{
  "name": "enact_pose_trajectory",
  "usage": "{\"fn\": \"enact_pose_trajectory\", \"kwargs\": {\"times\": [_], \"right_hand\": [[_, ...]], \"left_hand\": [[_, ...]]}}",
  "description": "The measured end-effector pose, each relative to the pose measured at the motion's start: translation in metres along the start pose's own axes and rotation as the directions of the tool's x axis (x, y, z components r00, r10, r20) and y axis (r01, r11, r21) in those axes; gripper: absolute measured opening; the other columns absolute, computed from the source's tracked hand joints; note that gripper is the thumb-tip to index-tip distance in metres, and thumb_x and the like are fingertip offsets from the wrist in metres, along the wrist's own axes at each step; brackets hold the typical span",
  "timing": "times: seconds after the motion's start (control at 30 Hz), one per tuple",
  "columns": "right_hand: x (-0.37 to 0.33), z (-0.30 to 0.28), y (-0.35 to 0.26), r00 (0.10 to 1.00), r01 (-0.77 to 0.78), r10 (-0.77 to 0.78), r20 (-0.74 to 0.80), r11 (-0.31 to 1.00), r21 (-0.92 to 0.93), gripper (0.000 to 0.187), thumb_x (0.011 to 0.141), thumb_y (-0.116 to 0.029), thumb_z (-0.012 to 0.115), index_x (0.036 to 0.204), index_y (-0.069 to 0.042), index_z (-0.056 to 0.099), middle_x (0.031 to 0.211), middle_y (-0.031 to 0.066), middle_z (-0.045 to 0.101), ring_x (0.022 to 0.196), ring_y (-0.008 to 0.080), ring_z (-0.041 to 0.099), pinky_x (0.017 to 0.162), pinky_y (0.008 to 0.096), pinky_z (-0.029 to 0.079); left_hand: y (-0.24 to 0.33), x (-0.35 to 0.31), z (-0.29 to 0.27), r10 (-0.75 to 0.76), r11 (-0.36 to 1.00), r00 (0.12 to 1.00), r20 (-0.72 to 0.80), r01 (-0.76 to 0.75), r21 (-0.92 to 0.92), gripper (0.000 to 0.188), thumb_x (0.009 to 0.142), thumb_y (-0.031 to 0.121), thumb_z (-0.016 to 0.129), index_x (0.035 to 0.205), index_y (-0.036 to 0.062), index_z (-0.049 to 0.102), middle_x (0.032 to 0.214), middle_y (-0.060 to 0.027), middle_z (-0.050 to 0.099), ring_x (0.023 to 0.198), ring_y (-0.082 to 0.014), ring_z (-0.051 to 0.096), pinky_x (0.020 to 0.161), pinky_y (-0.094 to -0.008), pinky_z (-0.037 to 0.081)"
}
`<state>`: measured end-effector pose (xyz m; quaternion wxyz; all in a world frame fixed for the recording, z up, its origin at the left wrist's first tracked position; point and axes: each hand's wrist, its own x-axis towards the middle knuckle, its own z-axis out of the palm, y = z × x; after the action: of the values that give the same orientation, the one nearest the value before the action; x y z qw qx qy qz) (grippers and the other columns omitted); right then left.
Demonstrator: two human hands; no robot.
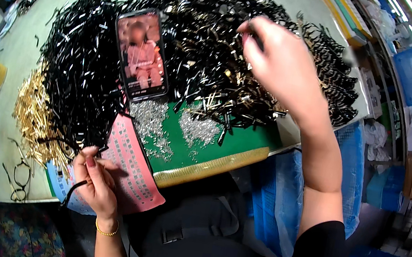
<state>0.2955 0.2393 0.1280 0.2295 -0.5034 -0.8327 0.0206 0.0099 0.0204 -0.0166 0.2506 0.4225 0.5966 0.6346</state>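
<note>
My left hand (96, 182) is closed around a few black eyeglass temples (74, 192), whose curved ends stick out below and to the left of the fingers. It hovers over the front left edge of the table, beside a pink printed sheet (129, 167). My right hand (277, 59) reaches over the far right of a large heap of black temples (205, 36), fingers bent together; what they pinch, if anything, cannot be made out. Another mound of black temples (83, 64) lies at the left. Small silver metal parts (199, 128) are spread in two patches on the green mat (230, 146).
A phone (142, 55) with a lit screen leans on the black heap. Gold metal pieces (31, 113) are piled at the left, near a pair of glasses (20, 182). Blue plastic crates (288, 191) stand to the right below the table; shelves (389, 77) line the right side.
</note>
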Motion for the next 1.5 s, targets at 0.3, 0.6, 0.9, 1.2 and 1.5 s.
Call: {"fn": "enact_pose_trajectory", "kwargs": {"times": [0.3, 0.6, 0.9, 1.2, 1.5], "right_hand": [[0.027, -0.031, 0.048, 0.977, -0.193, 0.208, 0.039, 0.951, -0.242, 0.049, 0.094, -0.049, 0.061, 0.103, -0.001, 0.068, 0.094, 0.0222, 0.073, 0.093, 0.0419, 0.071, 0.083, 0.0507, 0.055], [0.045, 0.069, -0.03, 0.989, 0.1, -0.077, 0.128, 0.978, -0.181, 0.029, 0.096, -0.034, 0.064, 0.101, -0.006, 0.062, 0.086, 0.0162, 0.071, 0.082, 0.037, 0.072, 0.072, 0.0482, 0.058], [0.022, 0.015, -0.037, 0.992, 0.1, -0.103, -0.071, 0.994, -0.041, 0.024, 0.094, -0.033, 0.067, 0.104, -0.011, 0.066, 0.088, 0.0123, 0.075, 0.083, 0.0338, 0.074, 0.069, 0.0465, 0.058], [-0.027, -0.019, -0.018, 0.918, -0.34, 0.343, 0.197, 0.428, 0.838, 0.021, 0.103, -0.029, 0.065, 0.101, -0.008, 0.059, 0.064, -0.0031, 0.055, 0.044, 0.004, 0.047, 0.041, 0.0202, 0.039], [-0.118, 0.031, -0.102, 0.259, -0.886, -0.293, 0.92, 0.308, 0.347, 0.023, 0.106, -0.026, 0.059, 0.115, -0.004, 0.055, 0.082, 0.0069, 0.066, 0.053, 0.0077, 0.054, 0.05, 0.0222, 0.043]], "left_hand": [[-0.018, -0.008, -0.003, 0.073, 0.995, 0.994, -0.087, -0.078, -0.065, 0.028, 0.113, 0.02, 0.039, 0.124, 0.0014, 0.056, 0.073, -0.0069, 0.063, 0.045, -0.0002, 0.032, 0.042, -0.0177, 0.027], [0.003, -0.007, 0.013, 0.02, 0.993, 0.999, -0.035, -0.024, -0.116, 0.027, 0.113, 0.019, 0.04, 0.126, 0.0012, 0.056, 0.075, -0.0053, 0.064, 0.048, 0.0011, 0.034, 0.045, -0.0159, 0.028], [0.006, -0.012, 0.005, 0.078, 0.992, 0.997, -0.03, -0.08, -0.099, 0.026, 0.113, 0.02, 0.041, 0.124, 0.0019, 0.055, 0.075, -0.0061, 0.064, 0.048, 0.0005, 0.035, 0.045, -0.016, 0.028], [0.003, -0.003, 0.002, 0.059, 0.995, 0.998, 0.032, -0.056, -0.083, 0.03, 0.113, 0.016, 0.039, 0.134, -0.0018, 0.049, 0.103, -0.0166, 0.07, 0.061, -0.0061, 0.05, 0.057, -0.0205, 0.047], [0.034, -0.021, 0.018, 0.138, 0.972, 0.987, 0.078, -0.15, 0.181, 0.027, 0.112, 0.012, 0.04, 0.133, -0.0007, 0.051, 0.103, -0.0139, 0.069, 0.088, -0.0155, 0.066, 0.08, -0.0299, 0.055]]}}
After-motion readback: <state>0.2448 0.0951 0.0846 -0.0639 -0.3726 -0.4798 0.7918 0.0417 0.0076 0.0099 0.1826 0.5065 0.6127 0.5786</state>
